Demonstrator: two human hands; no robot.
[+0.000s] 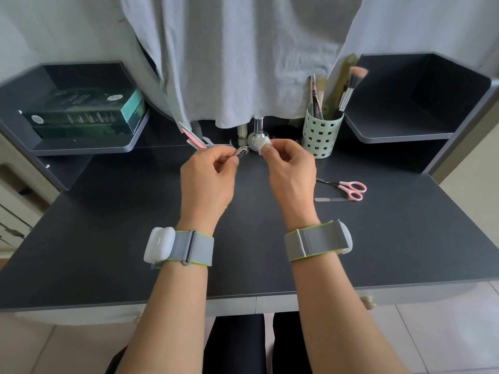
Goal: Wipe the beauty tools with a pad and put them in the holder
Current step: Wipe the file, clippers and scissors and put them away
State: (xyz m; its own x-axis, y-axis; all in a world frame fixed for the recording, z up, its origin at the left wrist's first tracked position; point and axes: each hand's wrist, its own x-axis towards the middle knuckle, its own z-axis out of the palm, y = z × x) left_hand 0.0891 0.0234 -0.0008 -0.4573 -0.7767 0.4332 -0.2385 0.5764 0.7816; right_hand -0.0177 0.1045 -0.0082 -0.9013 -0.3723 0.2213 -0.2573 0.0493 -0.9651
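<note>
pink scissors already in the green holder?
No, the pink scissors lie flat on the dark desk, right of the right hand and apart from the green holder.

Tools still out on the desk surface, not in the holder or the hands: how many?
2. The pink-handled scissors lie right of the right hand, and a metal nail file sits just in front of them. Others may be hidden behind the hands.

Two hands meet above the middle of the worktop [135, 238], the left hand [208, 179] holding a small metal tool [242, 151], the right hand [290, 171] a pad [263, 147]. The holder [321, 134] stands behind and right, brushes [349, 87] in it. Scissors [348, 188] lie right of the hands, a nail file [330, 199] just before them. Boxes [83, 114] sit on the left shelf [89, 151].
</note>
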